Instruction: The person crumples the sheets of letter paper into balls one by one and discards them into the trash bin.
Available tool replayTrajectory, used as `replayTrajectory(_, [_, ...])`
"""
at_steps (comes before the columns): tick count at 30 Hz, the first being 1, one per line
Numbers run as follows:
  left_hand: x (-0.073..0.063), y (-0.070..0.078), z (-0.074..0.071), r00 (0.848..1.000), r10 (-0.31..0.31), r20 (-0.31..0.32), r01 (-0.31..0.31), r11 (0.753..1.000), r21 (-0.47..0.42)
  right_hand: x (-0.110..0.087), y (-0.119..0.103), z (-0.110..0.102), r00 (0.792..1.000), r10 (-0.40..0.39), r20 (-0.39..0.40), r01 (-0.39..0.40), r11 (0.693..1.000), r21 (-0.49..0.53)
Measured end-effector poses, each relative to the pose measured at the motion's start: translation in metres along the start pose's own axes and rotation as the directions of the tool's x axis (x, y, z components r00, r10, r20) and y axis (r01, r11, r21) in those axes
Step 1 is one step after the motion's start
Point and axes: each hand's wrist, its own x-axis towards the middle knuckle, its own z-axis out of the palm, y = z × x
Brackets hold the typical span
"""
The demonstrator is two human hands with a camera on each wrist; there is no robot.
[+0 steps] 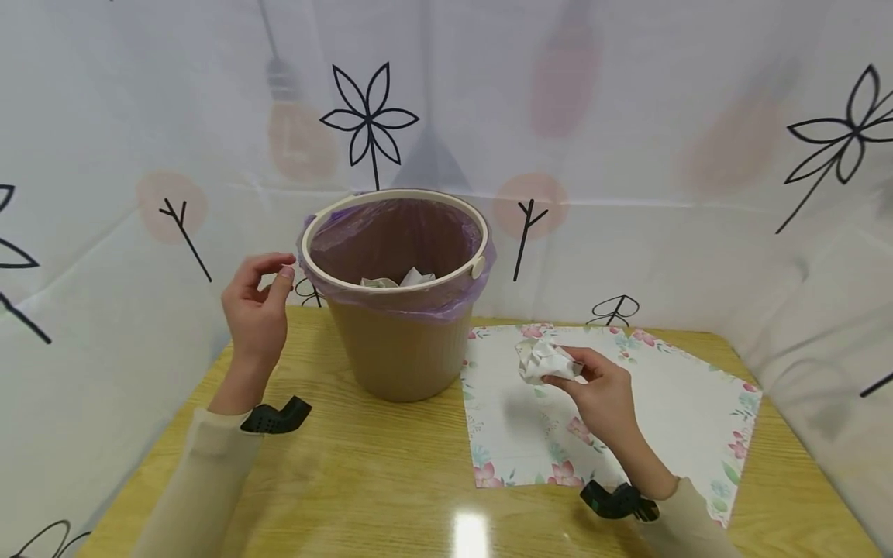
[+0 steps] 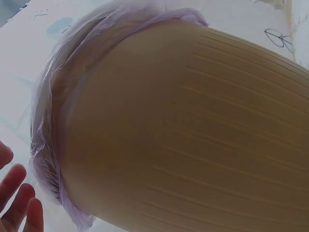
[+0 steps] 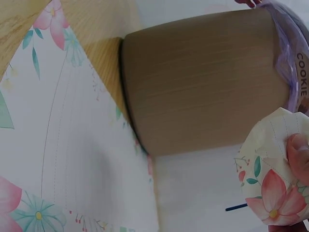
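A crumpled ball of floral paper (image 1: 546, 362) is pinched between the thumb and fingers of my right hand (image 1: 600, 391), above flat sheets. In the right wrist view the crumpled paper (image 3: 273, 169) shows a pink flower and green leaves. My left hand (image 1: 260, 310) is raised beside the bin's left rim, fingers loosely bent and holding nothing. The brown trash bin (image 1: 405, 356) stands upright on the table, lined with a purple plastic bag (image 1: 446, 304) folded over its rim. Inside the bin, pieces of crumpled paper (image 1: 416, 277) show above the near rim.
Flat white sheets of floral-bordered paper (image 1: 519, 434) lie overlapping to the right of the bin. The wooden table (image 1: 363, 480) meets a patterned white cloth (image 1: 628, 101) behind and at the sides. A pale handle (image 1: 477, 268) joins the bin's rim.
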Motion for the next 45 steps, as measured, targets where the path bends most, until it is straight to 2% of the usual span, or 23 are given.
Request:
replayTrajectory(3, [0.002,0.011,0.004,1.0,0.021,0.008,-0.021,1.0,-0.001,0.001,-0.001,-0.001,1.0,-0.003,0.0,0.003,1.0,0.018])
replayTrajectory(6, [0.007,0.016,0.005,0.999,0.028,0.031,-0.028,1.0,0.006,0.001,-0.002,-0.001,1.0,-0.006,0.006,0.006,0.999,0.033])
replayTrajectory(11, [0.019,-0.004,0.0,0.992,0.036,0.122,-0.036,0.999,-0.003,0.002,-0.002,-0.003,1.0,-0.004,0.02,0.003,0.999,0.039])
replayTrajectory(15, [0.027,-0.018,0.0,0.971,0.036,0.237,-0.043,0.999,0.023,0.004,-0.003,-0.006,1.0,-0.002,0.025,0.002,0.999,0.032])
replayTrajectory(17, [0.026,-0.017,0.002,0.961,0.03,0.274,-0.043,0.998,0.042,0.005,-0.003,-0.008,1.0,-0.006,0.028,0.006,1.0,0.024])
replayTrajectory(19, [0.024,-0.011,0.005,0.957,0.025,0.289,-0.045,0.997,0.062,0.007,-0.004,-0.009,0.999,-0.014,0.03,0.014,1.0,0.017])
replayTrajectory(23, [0.018,0.003,0.01,0.961,0.035,0.274,-0.053,0.997,0.058,0.013,-0.008,-0.012,0.999,-0.038,0.029,0.038,0.999,0.008])
replayTrajectory(29, [0.014,-0.003,0.015,0.965,0.098,0.244,-0.098,0.995,-0.014,0.022,-0.013,-0.018,0.998,-0.061,0.023,0.061,0.998,-0.003])
replayTrajectory(35, [0.014,-0.006,0.019,0.964,0.136,0.228,-0.126,0.99,-0.056,0.032,-0.022,-0.022,0.995,-0.098,0.022,0.098,0.995,-0.017])
replayTrajectory(39, [0.012,-0.008,0.019,0.966,0.145,0.213,-0.137,0.989,-0.052,0.039,-0.03,-0.024,0.992,-0.124,0.025,0.125,0.992,-0.018])
replayTrajectory(45, [0.009,-0.008,0.022,0.974,0.135,0.179,-0.135,0.991,-0.014,0.047,-0.034,-0.03,0.992,-0.115,0.05,0.118,0.991,-0.057])
